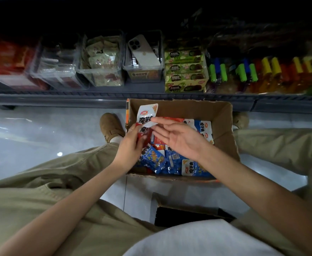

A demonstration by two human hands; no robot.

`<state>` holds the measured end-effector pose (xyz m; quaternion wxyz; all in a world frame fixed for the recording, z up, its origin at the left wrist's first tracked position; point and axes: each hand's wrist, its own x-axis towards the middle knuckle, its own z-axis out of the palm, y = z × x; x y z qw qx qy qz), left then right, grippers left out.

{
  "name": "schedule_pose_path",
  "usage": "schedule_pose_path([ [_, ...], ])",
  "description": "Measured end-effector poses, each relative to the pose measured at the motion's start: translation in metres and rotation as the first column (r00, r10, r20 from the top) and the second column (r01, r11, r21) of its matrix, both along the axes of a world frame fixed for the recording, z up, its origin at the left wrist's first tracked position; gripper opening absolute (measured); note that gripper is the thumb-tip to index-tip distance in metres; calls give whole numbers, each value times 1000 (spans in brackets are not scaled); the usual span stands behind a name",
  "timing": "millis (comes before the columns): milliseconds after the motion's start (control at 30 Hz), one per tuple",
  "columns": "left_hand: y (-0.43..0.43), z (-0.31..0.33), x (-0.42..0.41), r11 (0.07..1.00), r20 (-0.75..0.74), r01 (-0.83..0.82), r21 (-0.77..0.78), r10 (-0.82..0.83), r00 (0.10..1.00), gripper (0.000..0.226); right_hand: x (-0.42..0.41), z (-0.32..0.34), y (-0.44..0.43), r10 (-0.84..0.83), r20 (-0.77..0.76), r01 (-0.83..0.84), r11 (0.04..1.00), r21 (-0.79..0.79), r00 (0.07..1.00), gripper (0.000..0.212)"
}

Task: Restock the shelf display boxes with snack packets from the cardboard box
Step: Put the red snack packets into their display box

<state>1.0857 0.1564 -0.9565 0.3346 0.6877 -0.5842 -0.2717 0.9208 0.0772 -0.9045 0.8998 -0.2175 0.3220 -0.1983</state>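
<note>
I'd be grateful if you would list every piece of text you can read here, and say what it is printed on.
"魔芋爽": blue packet by the right wall of the cardboard box.
"魔芋", the rest covered by fingers: white-and-red packet pinched by the left hand.
"魔芋爽", upside down: near packet.
Green boxes: print too blurred to read.
Red logo on the held packet: too small to read.
</note>
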Motion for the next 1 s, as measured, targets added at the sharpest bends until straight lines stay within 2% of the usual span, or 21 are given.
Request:
schedule_pose_path([
  [67, -16, 13, -1, 998, -18, -13, -55, 12, 1000, 31, -2, 11, -5, -9, 34, 12, 996, -86, 999, 47],
  [133, -32, 30, -7, 994, -32, 20, -105, -24, 999, 35, -7, 24, -13, -15, -60, -7, 933, -360, 998, 56],
  [200, -44, 46, -17, 986, -38, 77, -151, -83, 996, 41, -12, 40, -21, -140, -242, -59, 744, -665, 960, 64],
  [267, -55, 64, -28, 977, -75, 104, -187, -120, 990, 44, -17, 51, -29, -313, -269, -30, 600, -800, 911, 70],
  [367, -70, 100, -43, 953, -129, 180, -245, -216, 968, 51, -22, 66, -41, -493, -241, 62, 520, -852, 836, 71],
  [433, -80, 125, -51, 932, -103, 258, -256, -291, 951, 70, -25, 78, -50, -556, -229, 109, 509, -854, 799, 68],
  [533, -99, 150, -61, 930, -43, 217, -296, -239, 970, 85, -30, 104, -68, -595, -174, 141, 445, -885, 785, 62],
  [633, -121, 170, -74, 909, -96, 169, -381, -221, 971, 69, -36, 131, -87, -634, -158, 159, 414, -896, 757, 57],
  [733, -140, 186, -86, 865, -90, 157, -476, -226, 970, 54, -41, 151, -105, -608, -193, 102, 416, -903, 770, 49],
  [867, -165, 203, -95, 814, -30, 115, -569, -160, 987, 49, -55, 182, -123, -543, -166, 35, 341, -939, 823, 46],
  [1000, -187, 218, -99, 763, 94, 150, -629, -117, 989, 54, -70, 197, -140, -558, -108, 60, 273, -960, 823, 49],
])
